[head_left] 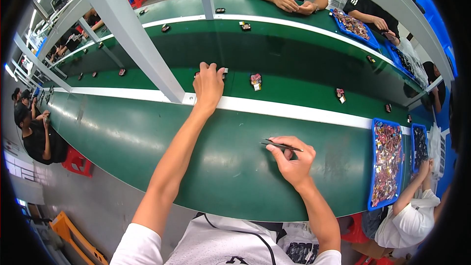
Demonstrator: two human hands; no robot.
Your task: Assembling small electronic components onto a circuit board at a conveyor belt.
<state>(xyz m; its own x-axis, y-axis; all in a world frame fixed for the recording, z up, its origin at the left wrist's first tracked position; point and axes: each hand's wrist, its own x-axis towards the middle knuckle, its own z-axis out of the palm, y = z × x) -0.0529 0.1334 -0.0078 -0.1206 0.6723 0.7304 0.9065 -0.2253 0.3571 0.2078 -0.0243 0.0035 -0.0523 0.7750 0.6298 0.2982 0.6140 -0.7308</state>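
Note:
My left hand (209, 86) reaches over the white rail onto the green conveyor belt (294, 86). Its fingers are closed over a small part (225, 71), mostly hidden beneath them, with bits showing at both sides. Above the green bench, my right hand (295, 159) pinches a pair of dark tweezers (282, 145), whose tips point left. To the right of my left hand, a small red and black part with a pale tag (255, 81) lies on the belt. A similar red part (340, 95) is farther right.
A metal upright (132, 34) stands left of my left arm. At right on the bench sits a blue tray (371, 167) of reddish parts, beside another blue tray (413, 132) with dark parts. Co-workers sit across the belt, at my right and far left. More small parts dot the belt.

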